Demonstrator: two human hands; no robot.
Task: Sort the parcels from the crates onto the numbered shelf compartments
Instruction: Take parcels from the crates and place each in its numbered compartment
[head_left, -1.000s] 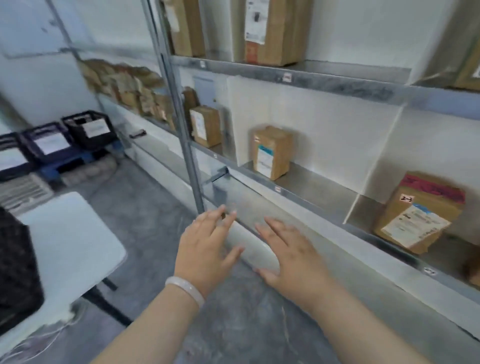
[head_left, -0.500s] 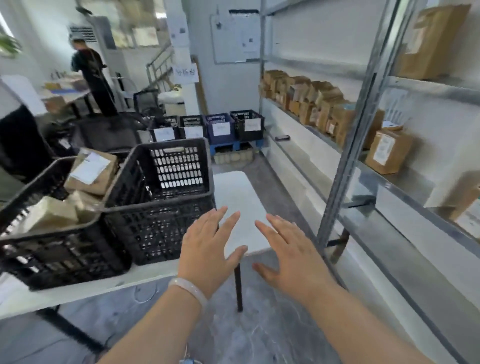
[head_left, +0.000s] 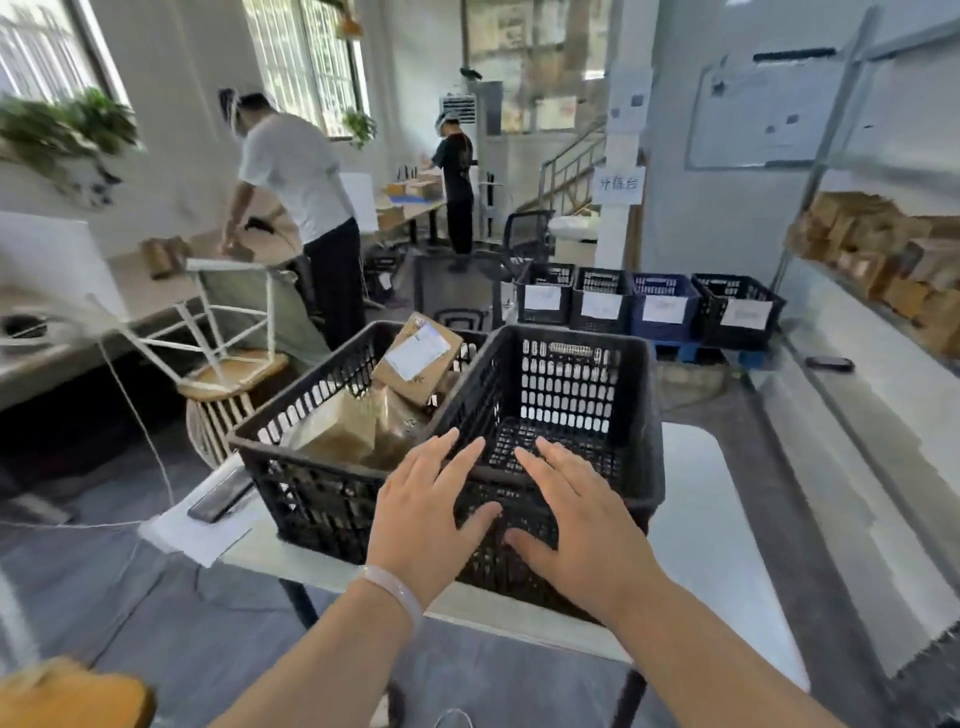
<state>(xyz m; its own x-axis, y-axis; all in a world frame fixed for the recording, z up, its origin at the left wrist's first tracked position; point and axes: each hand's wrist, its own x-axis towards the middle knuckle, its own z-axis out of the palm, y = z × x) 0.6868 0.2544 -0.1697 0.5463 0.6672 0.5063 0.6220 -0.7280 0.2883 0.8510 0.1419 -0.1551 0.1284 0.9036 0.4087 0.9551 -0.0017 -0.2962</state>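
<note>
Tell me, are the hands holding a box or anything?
No, nothing is held. The left hand and right hand are open, fingers spread, before the black crate.

Black perforated crates (head_left: 561, 395); brown parcels (head_left: 415, 358) with white labels; one blue crate (head_left: 662, 306); seemingly white table (head_left: 706, 519).

grey floor (head_left: 156, 613), barred windows (head_left: 306, 57) (daylit), whiteboard (head_left: 763, 114), toppled chair (head_left: 234, 338).

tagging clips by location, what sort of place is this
Most likely a parcel sorting room or small warehouse: a crate of labelled cardboard parcels, a row of labelled bins on the floor, and metal shelves stacked with boxes.
</note>
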